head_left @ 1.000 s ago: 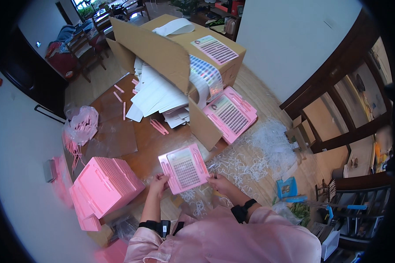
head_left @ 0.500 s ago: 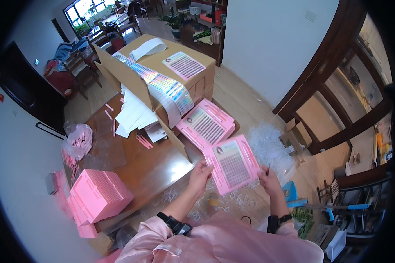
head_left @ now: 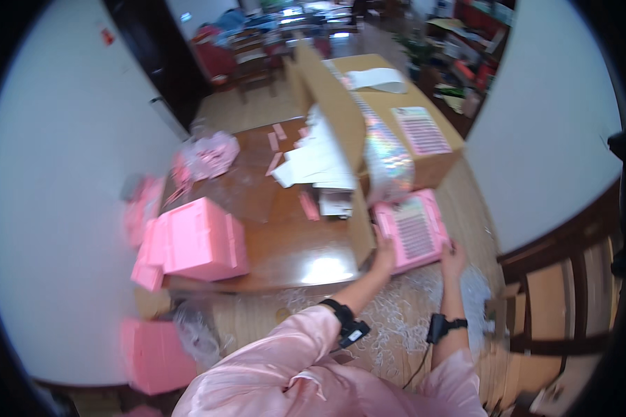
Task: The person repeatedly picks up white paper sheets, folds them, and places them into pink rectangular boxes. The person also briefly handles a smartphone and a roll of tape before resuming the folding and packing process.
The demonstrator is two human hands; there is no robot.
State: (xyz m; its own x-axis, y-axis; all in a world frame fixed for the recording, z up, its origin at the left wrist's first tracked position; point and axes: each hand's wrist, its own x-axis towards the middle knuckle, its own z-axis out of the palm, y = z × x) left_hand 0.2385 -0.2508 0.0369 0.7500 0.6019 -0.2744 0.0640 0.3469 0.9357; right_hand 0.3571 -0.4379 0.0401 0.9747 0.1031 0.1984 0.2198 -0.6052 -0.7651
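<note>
At the table's right corner, beside the carton, lies a pink tray (head_left: pixel 435 221) with a pale card face bearing rows of dark marks. My left hand (head_left: pixel 384 254) grips its left edge, close to the carton flap. Its right edge is held by my right hand (head_left: pixel 453 258), fingers bent at the near corner. The tray appears to lie on the other pink trays, which are mostly hidden beneath it. Motion blur softens the fingers.
A big cardboard carton (head_left: pixel 438 165) carries a shiny sticker strip (head_left: pixel 389 149) and a card sheet (head_left: pixel 421 130). White papers (head_left: pixel 320 160) spill beside it. Stacked pink trays (head_left: pixel 198 240) stand at the table's left, near a plastic bag (head_left: pixel 214 154). Plastic scraps (head_left: pixel 389 316) litter the floor.
My hands have carried the pink tray away from me, from in front of the stack to over it. The view has swung, shifting the table and carton rightward in the picture.
</note>
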